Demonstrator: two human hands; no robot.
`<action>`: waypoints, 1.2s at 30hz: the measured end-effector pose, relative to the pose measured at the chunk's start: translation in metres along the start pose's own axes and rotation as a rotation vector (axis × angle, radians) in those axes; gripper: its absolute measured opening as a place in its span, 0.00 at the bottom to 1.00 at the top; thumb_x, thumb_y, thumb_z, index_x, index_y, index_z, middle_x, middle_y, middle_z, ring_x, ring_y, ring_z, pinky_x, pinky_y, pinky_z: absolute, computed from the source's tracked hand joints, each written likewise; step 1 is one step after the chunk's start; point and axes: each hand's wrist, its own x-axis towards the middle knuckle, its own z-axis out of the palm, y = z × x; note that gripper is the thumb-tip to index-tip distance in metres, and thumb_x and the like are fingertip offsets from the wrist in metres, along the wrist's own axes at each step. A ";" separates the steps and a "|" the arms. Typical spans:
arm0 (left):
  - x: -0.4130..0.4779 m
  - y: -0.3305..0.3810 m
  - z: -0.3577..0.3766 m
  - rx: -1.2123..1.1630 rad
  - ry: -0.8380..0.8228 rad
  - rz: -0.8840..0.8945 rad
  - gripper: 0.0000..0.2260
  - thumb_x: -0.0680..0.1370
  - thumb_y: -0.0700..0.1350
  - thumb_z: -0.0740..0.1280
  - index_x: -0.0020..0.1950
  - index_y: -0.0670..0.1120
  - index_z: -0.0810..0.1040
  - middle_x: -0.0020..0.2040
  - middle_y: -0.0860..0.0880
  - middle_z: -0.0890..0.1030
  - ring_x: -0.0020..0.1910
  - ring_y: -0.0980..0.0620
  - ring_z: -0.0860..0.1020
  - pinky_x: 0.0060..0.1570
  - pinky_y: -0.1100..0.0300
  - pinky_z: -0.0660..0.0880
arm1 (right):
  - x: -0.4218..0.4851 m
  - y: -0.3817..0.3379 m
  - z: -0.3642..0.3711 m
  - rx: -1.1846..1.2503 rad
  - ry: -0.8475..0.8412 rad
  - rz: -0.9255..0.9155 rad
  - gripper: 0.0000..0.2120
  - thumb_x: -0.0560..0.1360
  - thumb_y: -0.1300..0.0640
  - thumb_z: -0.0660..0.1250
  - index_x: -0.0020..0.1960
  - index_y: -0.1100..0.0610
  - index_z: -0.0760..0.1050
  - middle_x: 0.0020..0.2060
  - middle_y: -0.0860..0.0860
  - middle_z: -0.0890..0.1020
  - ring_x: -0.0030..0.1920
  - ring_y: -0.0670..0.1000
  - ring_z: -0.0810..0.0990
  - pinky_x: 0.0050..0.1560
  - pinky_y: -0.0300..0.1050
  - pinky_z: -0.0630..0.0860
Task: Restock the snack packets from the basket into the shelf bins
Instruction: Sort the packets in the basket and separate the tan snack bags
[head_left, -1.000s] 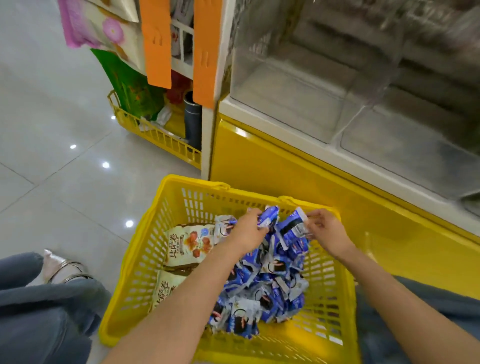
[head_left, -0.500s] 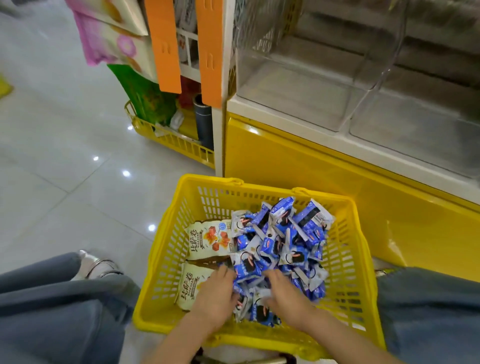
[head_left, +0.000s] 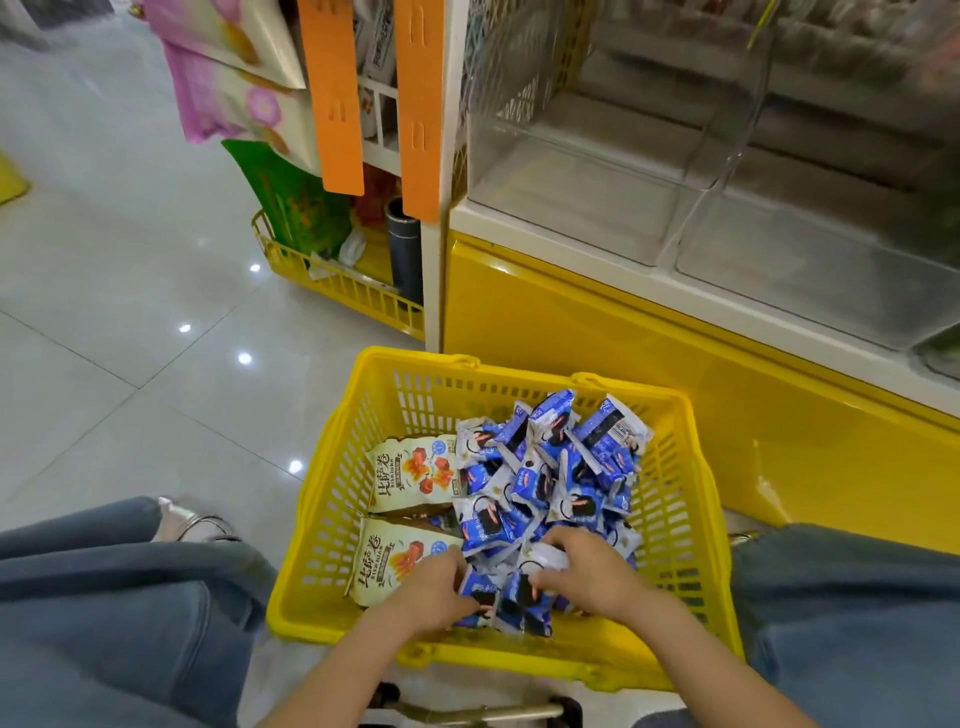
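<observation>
A person crouches over a yellow basket (head_left: 332, 499) on the floor (head_left: 130, 312). The left hand (head_left: 434, 590) and right hand (head_left: 584, 574) curl around small blue snack packets (head_left: 545, 467) at the near edge of a loose heap inside it. Clear shelf bins (head_left: 587, 192) stand above and beyond. An overfull two-handed scoop of these slick packets would likely spill some during the lift.

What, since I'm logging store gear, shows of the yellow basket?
It is a yellow plastic basket with slotted lattice walls and a plain rim, standing upright just before the yellow shelf base. A heap of blue-and-white packets fills its right side; two cream packets lie at the left. The left hand and right hand reach in at the near edge, gripping blue-and-white packets.
</observation>
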 end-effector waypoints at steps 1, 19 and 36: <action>-0.001 0.002 -0.004 -0.078 0.021 -0.008 0.10 0.75 0.46 0.69 0.48 0.50 0.67 0.41 0.54 0.74 0.36 0.61 0.71 0.31 0.71 0.67 | -0.003 -0.003 -0.009 0.060 0.011 -0.003 0.17 0.74 0.48 0.68 0.58 0.54 0.72 0.49 0.49 0.76 0.45 0.47 0.74 0.38 0.35 0.69; -0.037 0.049 -0.029 -0.739 -0.018 0.056 0.17 0.73 0.55 0.68 0.58 0.49 0.71 0.54 0.51 0.80 0.51 0.55 0.80 0.45 0.61 0.76 | -0.018 -0.031 -0.038 0.565 0.055 -0.183 0.14 0.74 0.54 0.69 0.56 0.52 0.69 0.55 0.46 0.76 0.51 0.45 0.78 0.49 0.37 0.76; -0.016 0.029 -0.038 -0.824 0.328 -0.044 0.15 0.71 0.48 0.72 0.51 0.60 0.69 0.52 0.60 0.77 0.50 0.64 0.75 0.44 0.66 0.72 | 0.042 0.018 0.052 -0.017 -0.172 0.020 0.23 0.75 0.50 0.67 0.67 0.56 0.69 0.52 0.51 0.78 0.53 0.53 0.76 0.52 0.43 0.74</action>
